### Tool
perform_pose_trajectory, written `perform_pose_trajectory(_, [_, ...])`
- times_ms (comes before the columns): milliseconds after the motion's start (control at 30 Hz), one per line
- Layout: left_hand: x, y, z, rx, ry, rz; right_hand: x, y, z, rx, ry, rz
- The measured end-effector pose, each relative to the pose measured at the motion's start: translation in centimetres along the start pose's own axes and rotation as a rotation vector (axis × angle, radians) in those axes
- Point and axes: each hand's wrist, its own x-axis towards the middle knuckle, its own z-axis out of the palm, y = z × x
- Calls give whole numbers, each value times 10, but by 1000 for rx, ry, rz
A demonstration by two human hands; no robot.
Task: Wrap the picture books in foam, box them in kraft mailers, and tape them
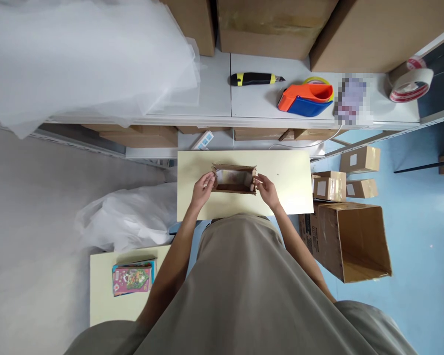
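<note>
A small open cardboard box (234, 179) stands on the pale yellow table (288, 182) in front of me, with something white inside it. My left hand (203, 188) grips the box's left end, fingers curled on the flap. My right hand (266, 189) pinches the right end flap in the same way. Both hands are closed on the box.
A shelf (214, 93) behind the table carries a yellow-black utility knife (257, 78), an orange-blue tape dispenser (306, 98) and a tape roll (410, 84). Cardboard boxes (355, 241) stand on the blue floor at right. White plastic wrap (129, 217) and a colourful book (133, 277) lie at left.
</note>
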Motion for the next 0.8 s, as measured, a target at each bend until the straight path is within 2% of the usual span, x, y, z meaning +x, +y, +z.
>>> perform_pose_trajectory(167, [0,5,8,195,-53,92,-2,-10,10,-196,-130,-18])
perform_pose_trajectory(267, [2,7,10,281,-60,187,-5,-10,12,-321,-139,-23])
perform_pose_trajectory(433, [7,7,11,484,-97,312,-7,-4,11,-334,-127,-88])
perform_pose_trajectory(633, [19,4,14,596,-186,339,-7,1,5,-353,-157,-126])
perform_pose_trajectory(800, [21,6,6,610,-298,348,-12,2,-4,-424,-203,-166])
